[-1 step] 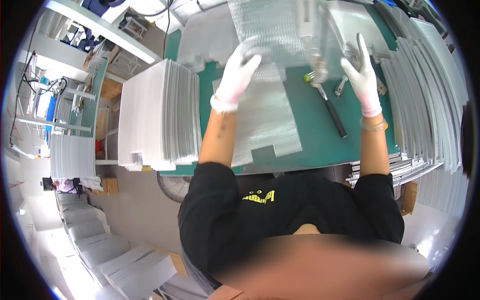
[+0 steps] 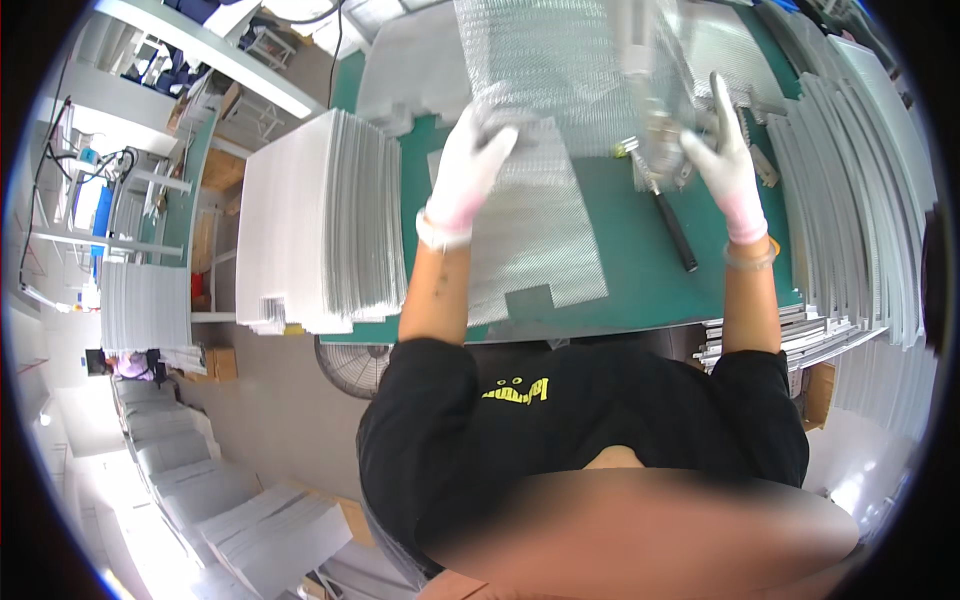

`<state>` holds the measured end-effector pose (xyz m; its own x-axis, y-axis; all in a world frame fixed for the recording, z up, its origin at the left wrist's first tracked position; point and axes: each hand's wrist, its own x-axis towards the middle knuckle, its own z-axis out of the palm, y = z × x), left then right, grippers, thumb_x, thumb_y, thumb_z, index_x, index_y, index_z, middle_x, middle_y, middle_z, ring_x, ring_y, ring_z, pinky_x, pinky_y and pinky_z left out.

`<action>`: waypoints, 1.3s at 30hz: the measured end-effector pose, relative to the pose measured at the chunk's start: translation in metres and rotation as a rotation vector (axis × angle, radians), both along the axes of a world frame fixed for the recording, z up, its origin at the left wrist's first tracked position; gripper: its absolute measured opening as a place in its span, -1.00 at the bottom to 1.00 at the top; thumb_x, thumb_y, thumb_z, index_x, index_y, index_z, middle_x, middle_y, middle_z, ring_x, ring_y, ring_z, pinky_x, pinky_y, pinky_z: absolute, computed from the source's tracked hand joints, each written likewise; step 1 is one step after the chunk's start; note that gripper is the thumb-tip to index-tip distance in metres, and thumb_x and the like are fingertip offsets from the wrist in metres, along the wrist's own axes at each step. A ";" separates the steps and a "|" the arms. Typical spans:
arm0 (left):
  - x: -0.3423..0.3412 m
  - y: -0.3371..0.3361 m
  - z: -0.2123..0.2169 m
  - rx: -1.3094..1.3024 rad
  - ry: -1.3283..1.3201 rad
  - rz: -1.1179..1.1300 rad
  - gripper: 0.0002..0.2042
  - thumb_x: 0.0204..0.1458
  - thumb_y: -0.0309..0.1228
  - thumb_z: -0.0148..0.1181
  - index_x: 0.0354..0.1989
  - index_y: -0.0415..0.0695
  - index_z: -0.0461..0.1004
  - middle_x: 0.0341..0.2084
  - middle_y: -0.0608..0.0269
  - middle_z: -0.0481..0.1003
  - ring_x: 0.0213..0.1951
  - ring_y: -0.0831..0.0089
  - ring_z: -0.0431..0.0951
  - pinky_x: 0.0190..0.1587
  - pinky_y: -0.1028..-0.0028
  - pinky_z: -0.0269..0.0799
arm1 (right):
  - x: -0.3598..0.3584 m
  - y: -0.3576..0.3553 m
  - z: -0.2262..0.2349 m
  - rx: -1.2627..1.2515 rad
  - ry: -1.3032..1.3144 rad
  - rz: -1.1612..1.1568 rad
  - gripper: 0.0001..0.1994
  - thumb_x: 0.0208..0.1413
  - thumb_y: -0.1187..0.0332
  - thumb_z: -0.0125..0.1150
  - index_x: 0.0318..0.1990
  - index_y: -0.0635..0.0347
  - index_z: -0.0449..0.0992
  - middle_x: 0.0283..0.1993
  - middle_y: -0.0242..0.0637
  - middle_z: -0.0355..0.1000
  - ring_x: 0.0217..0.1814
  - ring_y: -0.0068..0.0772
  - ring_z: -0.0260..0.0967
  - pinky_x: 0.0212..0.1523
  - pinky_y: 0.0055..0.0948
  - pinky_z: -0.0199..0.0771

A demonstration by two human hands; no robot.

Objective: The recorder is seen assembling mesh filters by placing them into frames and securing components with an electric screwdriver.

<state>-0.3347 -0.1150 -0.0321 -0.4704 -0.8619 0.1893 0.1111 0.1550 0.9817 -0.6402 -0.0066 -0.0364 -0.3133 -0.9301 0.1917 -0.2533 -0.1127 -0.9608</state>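
Note:
My left hand (image 2: 465, 175), in a white glove, is at the near left corner of a blurred silver mesh sheet (image 2: 540, 70). Its thumb stands apart, but the fingers are smeared, so their grip cannot be made out. My right hand (image 2: 725, 180), also gloved, has its index finger stretched out and thumb spread, beside a blurred whitish upright piece (image 2: 638, 60). Under the left hand a second mesh sheet (image 2: 545, 220) with a notched near edge lies flat. A hammer with a black handle (image 2: 675, 232) and greenish head rests between the hands.
White panels (image 2: 285, 220) stand stacked left on the green table (image 2: 650, 290). Many silver panels (image 2: 850, 190) crowd the right side, with long strips (image 2: 770, 335) below. More mesh (image 2: 735, 50) lies at the far right. A floor fan (image 2: 352, 368) stands below the table's near edge.
The blurred whitish piece and mesh have shifted to the right, toward my right hand. Both hands stay almost in place.

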 end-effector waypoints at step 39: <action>0.109 0.139 -0.137 -0.256 -1.003 0.431 -0.06 -0.07 -0.14 0.42 0.43 -0.24 0.03 0.31 -0.21 0.22 0.25 -0.06 0.35 0.18 0.26 0.43 | 0.131 0.051 -0.111 0.216 0.817 0.151 -0.52 0.13 0.30 0.21 0.23 0.08 0.38 0.06 -0.04 0.34 -0.01 0.02 0.44 -0.04 -0.18 0.51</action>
